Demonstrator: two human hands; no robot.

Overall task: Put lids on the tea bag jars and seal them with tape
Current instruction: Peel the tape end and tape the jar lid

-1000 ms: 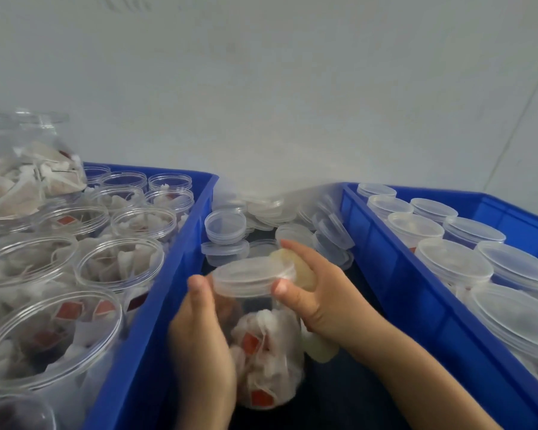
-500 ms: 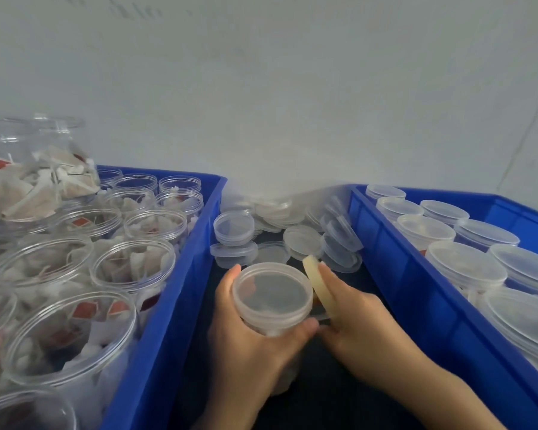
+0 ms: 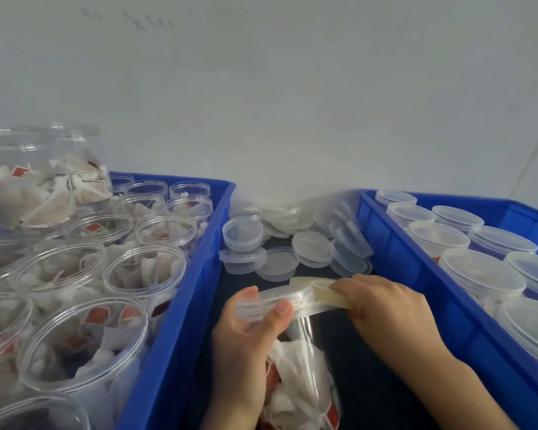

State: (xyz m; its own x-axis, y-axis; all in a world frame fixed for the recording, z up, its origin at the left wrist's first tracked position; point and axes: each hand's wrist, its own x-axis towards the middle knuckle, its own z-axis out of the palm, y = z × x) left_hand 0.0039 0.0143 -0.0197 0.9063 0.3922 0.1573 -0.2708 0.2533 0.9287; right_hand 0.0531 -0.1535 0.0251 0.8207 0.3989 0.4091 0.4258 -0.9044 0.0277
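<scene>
Jar (image 3: 295, 367) now tilted, tape (image 3: 323, 297) against lid (image 3: 274, 301)

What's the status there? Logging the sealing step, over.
Left hand grips lidded jar at the lid. Right hand holds tape roll against the lid edge, strip drawn out. Nothing in the way.

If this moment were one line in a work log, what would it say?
step: taping lid | left hand: holds lidded jar | right hand: holds tape roll at lid | open jars: left crate
</scene>
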